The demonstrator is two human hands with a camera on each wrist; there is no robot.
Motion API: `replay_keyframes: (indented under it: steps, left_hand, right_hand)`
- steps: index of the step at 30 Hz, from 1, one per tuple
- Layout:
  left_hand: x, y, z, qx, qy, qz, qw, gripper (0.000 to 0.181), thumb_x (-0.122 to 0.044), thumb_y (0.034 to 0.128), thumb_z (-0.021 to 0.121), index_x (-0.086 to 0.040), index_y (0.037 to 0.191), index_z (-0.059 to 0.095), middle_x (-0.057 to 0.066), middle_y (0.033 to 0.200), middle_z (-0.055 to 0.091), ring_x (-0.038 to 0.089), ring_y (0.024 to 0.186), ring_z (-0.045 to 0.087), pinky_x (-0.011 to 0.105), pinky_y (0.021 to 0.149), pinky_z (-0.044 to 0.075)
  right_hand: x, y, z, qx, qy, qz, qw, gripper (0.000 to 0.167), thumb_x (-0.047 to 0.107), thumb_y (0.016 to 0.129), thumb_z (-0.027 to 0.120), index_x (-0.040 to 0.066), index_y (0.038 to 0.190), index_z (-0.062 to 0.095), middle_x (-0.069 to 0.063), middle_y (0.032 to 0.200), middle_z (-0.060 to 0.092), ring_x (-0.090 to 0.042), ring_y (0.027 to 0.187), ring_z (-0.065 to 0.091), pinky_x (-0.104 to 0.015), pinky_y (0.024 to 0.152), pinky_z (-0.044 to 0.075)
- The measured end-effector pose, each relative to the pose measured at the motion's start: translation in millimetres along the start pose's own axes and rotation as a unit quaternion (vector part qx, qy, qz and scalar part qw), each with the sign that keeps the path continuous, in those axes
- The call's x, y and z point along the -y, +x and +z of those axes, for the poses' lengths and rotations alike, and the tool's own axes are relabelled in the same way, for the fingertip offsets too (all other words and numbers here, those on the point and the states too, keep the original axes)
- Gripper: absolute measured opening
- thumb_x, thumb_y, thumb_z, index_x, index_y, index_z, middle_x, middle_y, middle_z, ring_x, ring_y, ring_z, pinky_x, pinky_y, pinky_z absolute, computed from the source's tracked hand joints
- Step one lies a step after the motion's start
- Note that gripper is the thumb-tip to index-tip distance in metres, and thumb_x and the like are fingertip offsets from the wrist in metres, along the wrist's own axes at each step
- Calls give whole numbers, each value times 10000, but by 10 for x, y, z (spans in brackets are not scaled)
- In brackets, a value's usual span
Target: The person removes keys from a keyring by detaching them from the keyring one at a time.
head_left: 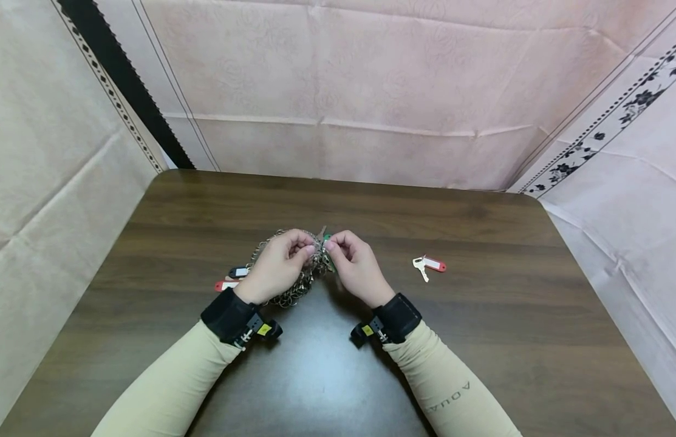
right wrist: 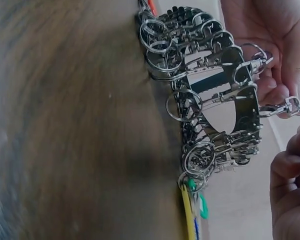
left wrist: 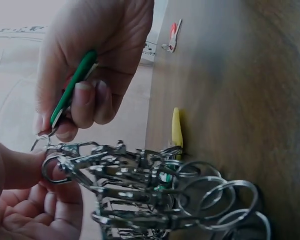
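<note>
A round metal rack of clips and rings [head_left: 290, 296] stands on the table. My left hand [head_left: 279, 264] is at its top, thumb and fingers pinching a metal clip [left wrist: 57, 167] in the left wrist view. My right hand [head_left: 361, 269] holds a green key tag [left wrist: 74, 89] with a key in curled fingers; its fingertips pinch the split ring [left wrist: 42, 142] against the clip's end. Whether the ring is threaded on the clip, I cannot tell. A yellow tag [left wrist: 176, 131] hangs low on the rack, a green one [right wrist: 204, 206] beside it.
On the brown table [head_left: 480, 315], a silver key [head_left: 421, 265] with a red tag [head_left: 435, 264] lies to the right. A black tag [head_left: 238, 272] and another red tag [head_left: 224, 285] are left of the rack, beside my left wrist. Pale cloth [head_left: 338, 91] hangs behind.
</note>
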State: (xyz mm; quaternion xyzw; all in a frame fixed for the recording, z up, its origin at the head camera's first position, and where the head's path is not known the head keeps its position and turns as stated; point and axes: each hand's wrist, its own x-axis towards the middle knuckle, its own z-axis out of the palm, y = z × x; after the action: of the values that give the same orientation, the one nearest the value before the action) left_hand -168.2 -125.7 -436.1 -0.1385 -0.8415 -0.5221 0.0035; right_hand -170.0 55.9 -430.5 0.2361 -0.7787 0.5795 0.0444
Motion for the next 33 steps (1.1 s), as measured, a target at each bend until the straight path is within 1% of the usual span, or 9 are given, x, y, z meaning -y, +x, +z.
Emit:
replay_keyframes:
  steps: [4, 8, 12, 17, 21, 26, 28, 30, 33]
  left_hand:
    - [8, 3, 21, -160, -222, 59, 9996, 80, -64, 973, 566, -43, 1020, 628, 64, 882, 632, 183, 788, 632, 315, 716, 524]
    - [8, 0, 31, -187, -298, 211, 9992, 73, -46, 964, 575, -34, 1007, 633, 68, 888, 633, 205, 786, 648, 302, 706, 534]
    - [6, -9, 33, -156, -161, 397, 9990, 62, -42, 958, 586, -21, 992, 633, 61, 888, 626, 206, 781, 652, 286, 688, 537]
    - [-5, -16, 37, -157, 24, 476, 9987, 54, -47, 954, 594, -23, 982, 633, 59, 884, 625, 178, 763, 660, 263, 671, 539]
    - [-17, -23, 35, -219, 201, 524, 9982, 40, -61, 949, 607, -52, 973, 638, 39, 869, 628, 151, 746, 651, 272, 663, 535]
    - [-12, -11, 47, -246, 318, 468, 9981, 54, -93, 947, 613, -71, 983, 647, 13, 836, 618, 133, 735, 595, 303, 664, 502]
    - [-11, -5, 49, -166, 305, 420, 9985, 90, -102, 937, 623, -53, 1002, 659, 9, 839, 625, 134, 751, 590, 312, 679, 500]
    - [-2, -1, 43, -68, 331, 386, 9987, 103, -103, 920, 642, -53, 1005, 672, -4, 847, 637, 129, 770, 591, 312, 697, 499]
    - [-10, -12, 23, 90, 241, 284, 9993, 71, -81, 914, 653, -59, 979, 673, 6, 845, 647, 141, 776, 607, 325, 711, 507]
  right_hand:
    - [5, 3, -3, 30, 173, 223, 9996, 117, 38, 984, 534, -64, 948, 578, -80, 668, 521, -70, 493, 423, -226, 486, 365]
    - [11, 2, -3, 39, 296, 405, 9987, 121, 43, 986, 532, -67, 955, 573, -108, 671, 520, -83, 491, 413, -224, 483, 356]
    - [1, 5, -3, 61, 442, 549, 9975, 126, 48, 988, 531, -70, 961, 570, -203, 703, 538, -85, 502, 417, -218, 491, 357]
    - [-17, 14, -4, 72, 620, 711, 9955, 132, 54, 989, 531, -69, 961, 571, -239, 712, 523, -80, 484, 402, -214, 477, 347]
    - [-23, 20, 1, 52, 714, 801, 9942, 137, 63, 990, 534, -66, 961, 573, -262, 720, 511, -78, 461, 393, -216, 466, 345]
    - [-12, 21, 10, -59, 649, 739, 9951, 154, 69, 993, 531, -76, 961, 573, -291, 785, 547, -72, 554, 443, -215, 523, 374]
    - [-1, 19, 14, -102, 579, 674, 9960, 158, 72, 993, 531, -77, 959, 573, -282, 783, 555, -74, 581, 458, -215, 536, 381]
    - [12, 14, 15, -119, 468, 587, 9971, 155, 74, 992, 534, -72, 955, 574, -255, 753, 553, -80, 571, 453, -216, 530, 378]
    - [25, 8, 16, -63, 252, 414, 9988, 138, 74, 985, 546, -53, 945, 582, -187, 718, 544, -76, 559, 436, -219, 528, 369]
